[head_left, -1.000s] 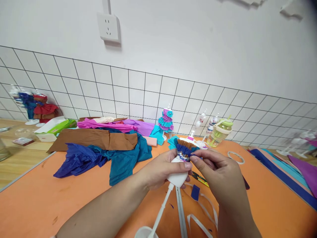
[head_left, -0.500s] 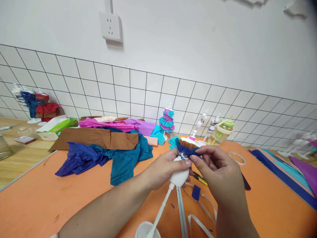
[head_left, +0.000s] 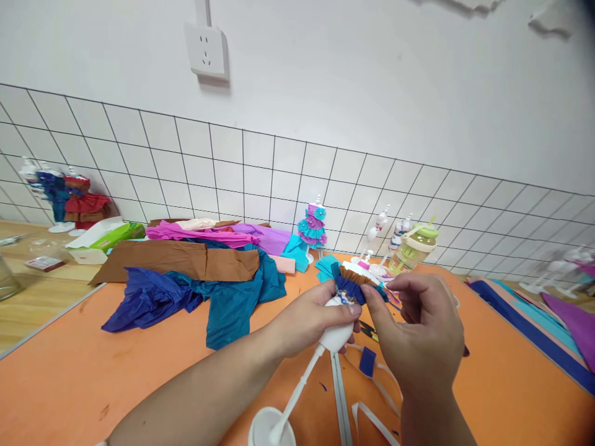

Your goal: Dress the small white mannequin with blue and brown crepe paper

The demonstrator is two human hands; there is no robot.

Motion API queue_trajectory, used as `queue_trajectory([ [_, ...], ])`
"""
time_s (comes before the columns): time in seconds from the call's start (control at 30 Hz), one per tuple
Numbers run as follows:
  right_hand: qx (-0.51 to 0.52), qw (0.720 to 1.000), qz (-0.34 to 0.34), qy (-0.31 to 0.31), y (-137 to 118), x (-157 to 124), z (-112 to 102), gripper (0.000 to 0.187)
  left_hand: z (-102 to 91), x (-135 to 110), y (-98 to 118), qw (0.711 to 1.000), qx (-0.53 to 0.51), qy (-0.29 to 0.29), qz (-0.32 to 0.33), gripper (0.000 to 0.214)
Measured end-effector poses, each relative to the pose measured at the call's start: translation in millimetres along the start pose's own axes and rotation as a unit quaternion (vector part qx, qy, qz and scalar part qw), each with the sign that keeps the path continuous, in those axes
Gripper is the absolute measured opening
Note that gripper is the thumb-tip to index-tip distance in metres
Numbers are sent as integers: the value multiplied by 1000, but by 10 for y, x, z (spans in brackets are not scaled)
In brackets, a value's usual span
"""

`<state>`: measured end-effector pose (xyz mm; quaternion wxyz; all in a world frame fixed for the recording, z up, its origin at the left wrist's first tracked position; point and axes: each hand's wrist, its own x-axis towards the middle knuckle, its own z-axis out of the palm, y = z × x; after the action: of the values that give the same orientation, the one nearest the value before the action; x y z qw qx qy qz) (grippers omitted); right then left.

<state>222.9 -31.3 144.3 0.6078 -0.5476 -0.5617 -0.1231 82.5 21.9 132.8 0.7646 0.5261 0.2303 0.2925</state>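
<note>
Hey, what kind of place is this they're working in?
Most likely a craft workbench for paper doll dresses: crepe paper sheets heaped on the orange table, a finished dress on a stand, and the left hand holding a white doll form while the right hand pinches its blue ruffle.

Both forearms are bare, and so are the left hand and the right hand.
</note>
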Motion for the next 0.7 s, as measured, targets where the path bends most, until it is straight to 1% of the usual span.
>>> queue_trajectory([
  [0.07,35,999,18,16,17,5,-28,20,-5,3,13,1000,-11,-1,-5,53],
  [0.13,65,997,37,13,38,11,-60,21,-16,3,35,1000,-31,-1,-3,50],
  [0.2,79,995,53,-17,52,17,-72,25,-31,-1,59,999,-51,-3,2,47],
  [0.3,86,991,62,-80,55,23,-37,42,-46,-11,79,998,-65,-18,6,47],
  [0.37,83,989,65,-100,57,24,2,50,-48,-14,79,997,-67,-23,8,49],
  [0.5,76,991,76,-81,96,29,40,54,-34,-13,59,999,-43,-25,20,47],
  [0.57,76,993,68,-67,114,38,35,57,-20,-11,42,999,-32,-26,23,47],
  [0.7,72,996,47,-39,104,65,20,54,13,-5,4,1000,-10,-1,16,46],
])
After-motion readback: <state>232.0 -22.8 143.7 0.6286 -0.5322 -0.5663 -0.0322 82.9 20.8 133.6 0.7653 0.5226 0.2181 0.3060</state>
